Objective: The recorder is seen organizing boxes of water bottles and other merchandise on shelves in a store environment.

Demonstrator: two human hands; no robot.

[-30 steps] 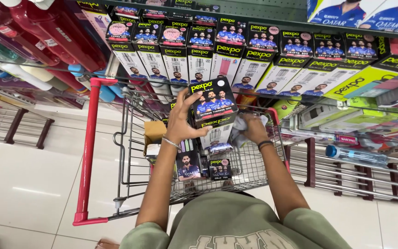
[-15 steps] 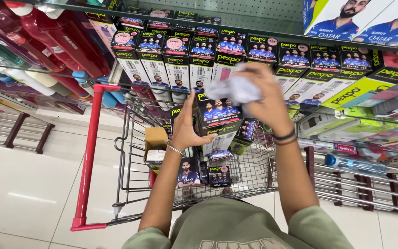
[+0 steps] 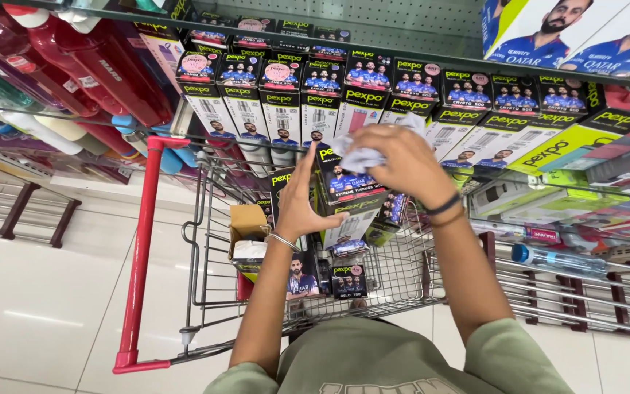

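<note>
Holding a tall dark box (image 3: 345, 198) at frame centre, your left hand (image 3: 302, 201) is spread flat against its left side, fingers up. Your right hand (image 3: 399, 162) is closed around a crumpled pale cloth (image 3: 359, 155), pressed to the box's top edge. Box sits above the cart (image 3: 216, 241), lower centre, just in front of the shelf row of matching boxes (image 3: 373, 87) across upper centre. More small boxes (image 3: 329, 277) lie in the cart, with a brown carton (image 3: 246, 222) at its left. Red bottles (image 3: 74, 58) fill upper left. Step looks like wiping the box clean. Next move likely calls for steadying with your left while the cloth sweeps the faces.
</note>
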